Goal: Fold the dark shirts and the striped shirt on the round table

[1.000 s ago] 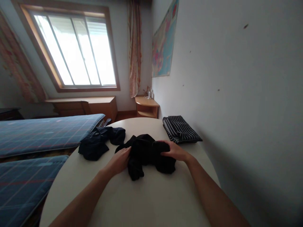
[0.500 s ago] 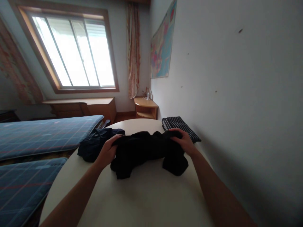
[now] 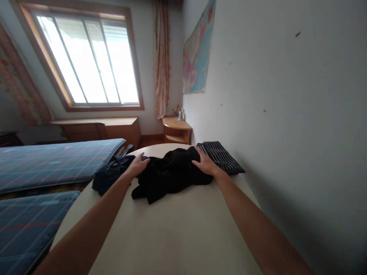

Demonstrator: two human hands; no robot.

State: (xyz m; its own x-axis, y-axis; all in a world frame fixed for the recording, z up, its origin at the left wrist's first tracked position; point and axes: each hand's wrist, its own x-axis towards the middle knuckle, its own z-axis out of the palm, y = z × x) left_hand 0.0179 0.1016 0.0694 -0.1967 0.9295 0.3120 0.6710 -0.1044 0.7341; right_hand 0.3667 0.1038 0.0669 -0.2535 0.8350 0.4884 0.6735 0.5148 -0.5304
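Observation:
A crumpled black garment [image 3: 173,172] lies across the white table [image 3: 172,229]; its exact kind cannot be made out. At its left edge is my left hand [image 3: 138,166], thumb and fingers apart, with nothing gripped. My right hand [image 3: 205,162] rests against the garment's right end, its thumb and fingers spread. Left of the garment, a dark navy cloth item [image 3: 107,175] sits bunched up, partly behind my left forearm. Folded black cloth with white stripes [image 3: 220,156] lies just beyond my right hand.
The white wall [image 3: 286,133] runs close along the table's right side. Blue plaid mattresses [image 3: 57,162] stand to the left. Further back are a wooden desk [image 3: 120,123], a corner shelf [image 3: 176,124] and a window.
Both hands have let the black garment down onto the table and loosened their fingers. My right hand moved left and inward, and the garment now lies flatter and slightly farther away.

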